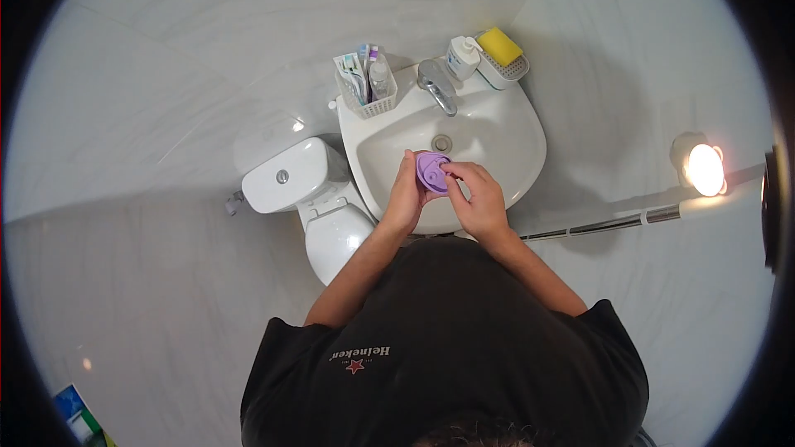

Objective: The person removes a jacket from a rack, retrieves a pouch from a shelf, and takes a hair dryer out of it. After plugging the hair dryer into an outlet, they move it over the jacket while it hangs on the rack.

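Over the near part of the white sink basin (389, 157), my left hand (406, 197) is wrapped around the side of a round purple lidded cup (431, 172). Its top faces up toward me and shows a raised, moulded shape; the lower part is hidden by my hands. My right hand (479, 197) comes in from the right, its fingers bent and closed on the purple top near its right edge. The chrome faucet (437, 87) stands behind the cup, beyond the drain (441, 143).
A white basket (377, 106) with toothbrushes, toothpaste and a bottle sits at the sink's back left. A pump bottle (461, 58) and a yellow sponge (500, 46) on a holder (507, 74) stand back right. A toilet (290, 175) is left; a lit lamp (705, 170) is right.
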### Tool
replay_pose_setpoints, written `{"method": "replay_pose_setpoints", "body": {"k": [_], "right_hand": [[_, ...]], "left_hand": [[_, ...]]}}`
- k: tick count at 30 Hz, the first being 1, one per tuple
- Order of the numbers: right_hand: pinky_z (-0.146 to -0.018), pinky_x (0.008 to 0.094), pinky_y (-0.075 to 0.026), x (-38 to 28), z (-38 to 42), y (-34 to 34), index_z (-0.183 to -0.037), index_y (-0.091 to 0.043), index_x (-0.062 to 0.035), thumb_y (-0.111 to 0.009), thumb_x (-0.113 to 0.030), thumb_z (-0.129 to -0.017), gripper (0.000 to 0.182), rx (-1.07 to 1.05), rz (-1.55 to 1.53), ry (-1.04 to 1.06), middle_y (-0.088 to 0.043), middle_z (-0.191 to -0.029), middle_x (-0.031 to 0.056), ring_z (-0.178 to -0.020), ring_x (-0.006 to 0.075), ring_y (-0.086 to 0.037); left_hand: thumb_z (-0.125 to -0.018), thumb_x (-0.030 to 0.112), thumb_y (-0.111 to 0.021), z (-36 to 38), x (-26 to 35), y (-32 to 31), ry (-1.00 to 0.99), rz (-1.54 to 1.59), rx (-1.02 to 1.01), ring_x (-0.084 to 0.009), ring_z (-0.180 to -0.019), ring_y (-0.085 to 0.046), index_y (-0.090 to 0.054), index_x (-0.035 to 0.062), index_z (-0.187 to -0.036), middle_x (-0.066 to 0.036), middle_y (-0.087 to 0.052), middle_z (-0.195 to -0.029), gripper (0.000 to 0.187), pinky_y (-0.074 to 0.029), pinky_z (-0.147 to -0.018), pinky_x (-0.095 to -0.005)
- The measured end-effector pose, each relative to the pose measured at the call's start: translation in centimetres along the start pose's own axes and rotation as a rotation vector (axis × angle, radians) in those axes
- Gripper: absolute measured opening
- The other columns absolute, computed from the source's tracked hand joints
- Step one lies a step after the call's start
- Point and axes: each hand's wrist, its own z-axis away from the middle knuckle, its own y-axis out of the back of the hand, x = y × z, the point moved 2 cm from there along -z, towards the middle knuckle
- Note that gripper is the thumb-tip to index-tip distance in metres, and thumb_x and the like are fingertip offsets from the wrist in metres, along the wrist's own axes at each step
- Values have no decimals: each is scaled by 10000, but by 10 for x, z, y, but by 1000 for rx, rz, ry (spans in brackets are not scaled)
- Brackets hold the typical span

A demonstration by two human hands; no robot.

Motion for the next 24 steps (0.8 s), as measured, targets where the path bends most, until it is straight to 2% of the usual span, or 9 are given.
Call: {"method": "replay_pose_setpoints", "body": {"k": [2,4,5,7,12,16,18,22,24], "right_hand": [[-824,392,-516,-4,-4,-4,-1055,-677,-20,-636,25,-815,248,70,80,189,-672,-1089,118,-951,304,-636],[-833,399,-513,-5,-8,-11,-1055,-679,-20,-632,41,-802,264,69,121,233,-673,-1095,118,-961,309,-630],[-841,405,-511,-5,-9,-14,-1056,-681,-20,-629,56,-790,281,73,156,289,-674,-1100,119,-970,313,-624],[-845,400,-508,-5,-11,-18,-1050,-682,-21,-628,66,-780,288,54,182,260,-672,-1103,119,-975,312,-619],[-826,367,-506,37,-34,-16,-1053,-685,-26,-599,71,-818,269,50,126,191,-664,-1144,113,-1010,291,-610],[-735,318,-519,80,-90,-16,-1229,-604,-21,-645,-87,-896,341,172,131,-163,-683,-1058,110,-928,230,-637],[-707,351,-518,94,-119,-17,-1308,-553,-3,-661,-183,-894,464,121,0,-228,-698,-1028,142,-864,221,-658],[-660,328,-507,95,-154,-19,-1327,-560,12,-657,-211,-904,487,-36,-18,-422,-706,-898,143,-732,192,-660],[-591,268,-476,98,-160,-23,-1334,-580,7,-663,-204,-917,475,-90,-65,-486,-650,-806,61,-635,111,-560]], "left_hand": [[-1056,370,-414,-10,6,8,14,14,-65,-192,-1041,-630,-474,42,-1256,-104,-593,-1144,389,-576,-850,-353],[-1032,255,-500,-17,6,19,44,26,-174,-208,-1089,-622,-409,54,-1316,-112,-559,-1234,359,-574,-886,-387],[-1032,255,-500,-22,6,24,58,30,-174,-208,-1089,-622,-409,54,-1316,-112,-559,-1234,359,-574,-886,-387],[-993,178,-545,-32,7,30,94,-47,-249,-226,-1105,-616,-363,56,-1337,-117,-543,-1255,408,-573,-893,-416],[-975,160,-554,-53,8,43,203,-39,-203,-263,-1098,-618,-328,51,-1362,-134,-528,-1271,461,-561,-907,-433],[-968,177,-593,-83,-11,68,308,-160,-99,-286,-1083,-625,-272,48,-1401,-152,-515,-1284,554,-548,-939,-436],[-958,191,-624,-100,-26,82,284,-181,-69,-278,-1083,-624,-286,38,-1396,-148,-516,-1283,574,-549,-941,-436],[-921,204,-707,-126,-42,96,204,-199,32,-249,-1083,-622,-340,11,-1375,-137,-520,-1282,614,-550,-950,-428],[-906,205,-725,-136,-45,98,183,-241,55,-238,-1091,-614,-361,14,-1368,-128,-533,-1259,618,-556,-931,-407]]}}
